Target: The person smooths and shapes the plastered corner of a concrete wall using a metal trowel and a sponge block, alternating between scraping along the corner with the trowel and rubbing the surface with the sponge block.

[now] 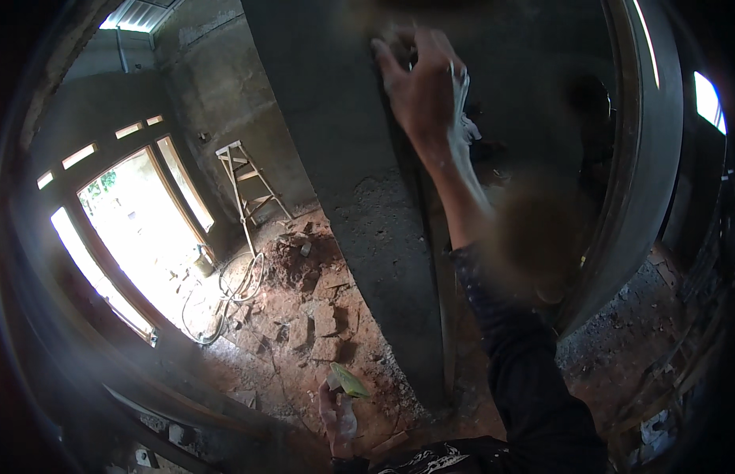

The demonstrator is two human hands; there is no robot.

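Nearest me, low in view, my left hand (338, 417) is clenched around a small green flat-bladed tool (350, 382), held over the red dirt floor (288, 316) strewn with broken bricks. Higher up, my right hand (420, 85), on a dark-sleeved arm, grasps a pale worn rag or float (460, 103) pressed against the grey cement-plastered column (359, 158); I cannot tell exactly which it is. Beyond, a white stepladder (245, 178) leans by the rough grey wall (217, 87), near the bright doorway (134, 229).
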